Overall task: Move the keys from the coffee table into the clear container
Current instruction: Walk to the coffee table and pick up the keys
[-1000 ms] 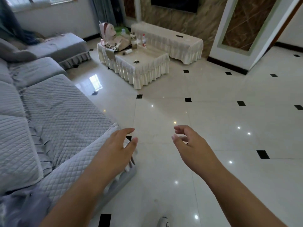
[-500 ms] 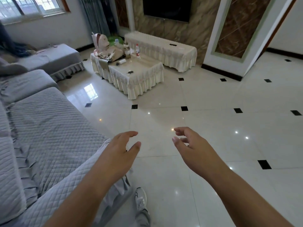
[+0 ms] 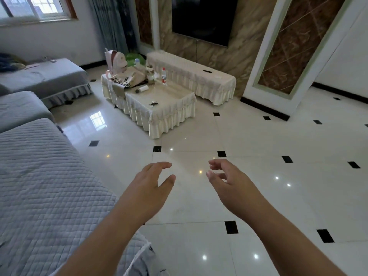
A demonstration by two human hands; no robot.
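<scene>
Head camera, looking forward and down: two bare forearms reach out over a glossy white tiled floor set with small black squares. The left hand hangs palm down with its fingers spread loosely and the thumb apart, holding nothing. The right hand is beside it, well apart, its fingers curled inward in a loose, wide curve, also empty. Under the left forearm lies the corner of a grey quilted sofa, which runs along the left side of the view toward a second grey seat under the window.

Farther off, across the open floor, stands a coffee table whose tabletop is covered with a cream cloth with a pleated skirt. The keys lie as a small dark cluster near the tabletop's near left edge, apart from everything else on it. Toward the far end of the tabletop are a white roll-shaped item lying on its side, a beige bag, a pink and white backpack standing upright, a jar-like container and a plastic bottle with a red label. Which of these is the clear container I cannot tell at this range.

Behind the table a long low cabinet in the same cream cloth sits against a marble-patterned wall, below a dark television screen.
</scene>
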